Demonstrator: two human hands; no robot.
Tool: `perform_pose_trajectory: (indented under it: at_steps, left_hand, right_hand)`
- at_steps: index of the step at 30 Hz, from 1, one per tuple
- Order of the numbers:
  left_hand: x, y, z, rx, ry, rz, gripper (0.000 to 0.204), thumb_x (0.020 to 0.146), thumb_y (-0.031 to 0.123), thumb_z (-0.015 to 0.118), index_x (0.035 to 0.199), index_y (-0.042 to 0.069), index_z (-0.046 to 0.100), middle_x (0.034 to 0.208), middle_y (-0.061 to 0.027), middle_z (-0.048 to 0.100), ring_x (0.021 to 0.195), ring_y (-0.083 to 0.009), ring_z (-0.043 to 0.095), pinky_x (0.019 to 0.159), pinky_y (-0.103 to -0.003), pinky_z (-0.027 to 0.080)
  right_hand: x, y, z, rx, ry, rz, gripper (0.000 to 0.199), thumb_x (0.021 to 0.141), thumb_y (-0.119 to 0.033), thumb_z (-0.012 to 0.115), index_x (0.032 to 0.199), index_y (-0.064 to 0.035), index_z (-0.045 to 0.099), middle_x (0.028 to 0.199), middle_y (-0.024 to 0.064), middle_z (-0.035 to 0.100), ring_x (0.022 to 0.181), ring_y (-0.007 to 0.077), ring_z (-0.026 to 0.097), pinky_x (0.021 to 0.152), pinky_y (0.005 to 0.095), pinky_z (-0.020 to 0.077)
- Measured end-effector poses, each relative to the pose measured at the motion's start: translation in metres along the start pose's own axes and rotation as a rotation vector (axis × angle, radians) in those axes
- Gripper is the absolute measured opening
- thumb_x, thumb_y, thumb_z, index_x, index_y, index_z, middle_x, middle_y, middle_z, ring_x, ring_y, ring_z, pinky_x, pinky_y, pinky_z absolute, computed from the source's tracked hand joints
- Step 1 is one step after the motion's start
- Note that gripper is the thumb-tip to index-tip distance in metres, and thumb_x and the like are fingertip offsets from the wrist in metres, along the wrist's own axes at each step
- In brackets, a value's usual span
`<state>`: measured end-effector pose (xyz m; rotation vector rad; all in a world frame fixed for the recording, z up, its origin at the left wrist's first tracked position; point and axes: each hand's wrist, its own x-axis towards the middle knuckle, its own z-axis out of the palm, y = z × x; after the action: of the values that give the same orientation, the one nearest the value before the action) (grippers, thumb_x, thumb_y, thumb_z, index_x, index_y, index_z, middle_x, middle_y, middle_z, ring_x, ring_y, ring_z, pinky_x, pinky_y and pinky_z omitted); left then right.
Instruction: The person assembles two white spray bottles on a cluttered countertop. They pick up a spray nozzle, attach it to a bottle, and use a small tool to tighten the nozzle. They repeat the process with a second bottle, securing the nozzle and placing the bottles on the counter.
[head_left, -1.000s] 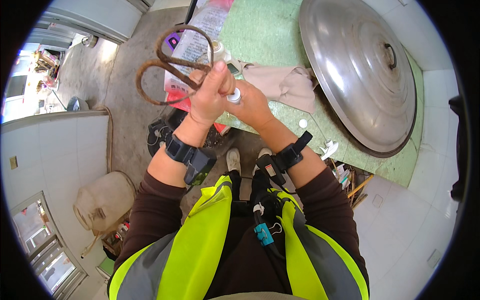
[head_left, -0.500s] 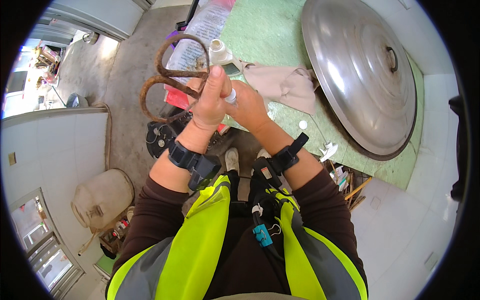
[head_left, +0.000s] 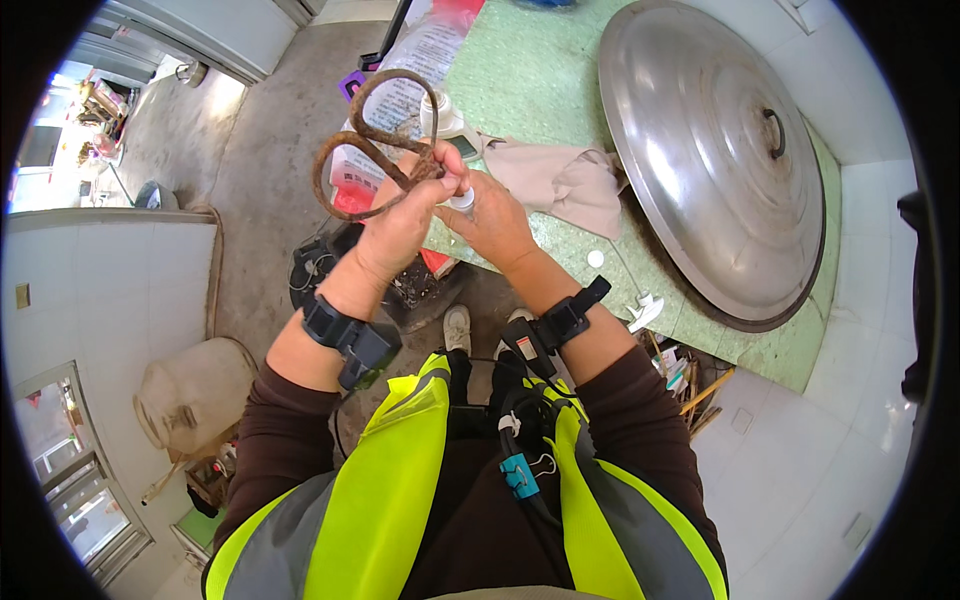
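The left hand (head_left: pixel 400 220) is clamped on one pair of two-looped, rusty brown metal scissors (head_left: pixel 422 168); just beside it, the right hand (head_left: pixel 492 220) is closed around one small white cylinder (head_left: pixel 463 201), perhaps plastic, mostly hidden from me.

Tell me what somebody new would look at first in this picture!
Probably the huge, shiny metal lid, leaning large across the right side of the green tabletop. Next might come the rusty tool with two big loops, sticking out from the left hand near the upper middle. The bright yellow-green vest on the person would catch the eye too, at the bottom.
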<state>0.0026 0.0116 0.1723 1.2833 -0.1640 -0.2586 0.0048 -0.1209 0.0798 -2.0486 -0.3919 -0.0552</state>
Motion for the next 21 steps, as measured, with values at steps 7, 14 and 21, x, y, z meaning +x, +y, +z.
perform_pose_trajectory:
  at_steps: [7, 14, 21]
  left_hand:
    - [0.005, 0.035, -0.037, 0.456, -0.475, -0.017, 0.013, 0.084, -0.005, 0.051, 0.096, -0.001, 0.051, 0.107, -0.0098, 0.055, 0.109, -0.0208, 0.052, 0.098, -0.034, 0.039]
    - [0.022, 0.051, -0.04, 0.839, -0.542, -0.12, 0.021, 0.083, -0.005, 0.059, 0.103, -0.002, 0.06, 0.103, -0.0099, 0.063, 0.101, -0.0158, 0.058, 0.089, -0.03, 0.046]
    - [0.016, 0.028, -0.034, 0.847, -0.279, 0.23, 0.016, 0.076, 0.01, 0.068, 0.09, 0.002, 0.066, 0.082, -0.0132, 0.067, 0.071, -0.0254, 0.066, 0.065, -0.031, 0.051]
  right_hand:
    - [0.003, -0.004, -0.003, 0.014, -0.06, 0.07, 0.035, 0.074, -0.031, 0.07, 0.098, -0.0083, 0.058, 0.099, 0.0122, 0.061, 0.092, 0.0324, 0.059, 0.076, 0.041, 0.0475]
    - [0.009, -0.005, -0.003, 0.026, -0.127, 0.09, 0.035, 0.074, -0.033, 0.07, 0.097, -0.0089, 0.058, 0.098, 0.0114, 0.062, 0.092, 0.0318, 0.059, 0.076, 0.04, 0.0476]
    - [0.003, -0.012, -0.009, -0.043, -0.08, 0.064, 0.035, 0.077, -0.033, 0.068, 0.101, -0.0103, 0.057, 0.099, 0.0106, 0.063, 0.092, 0.0303, 0.06, 0.076, 0.0395, 0.0481]
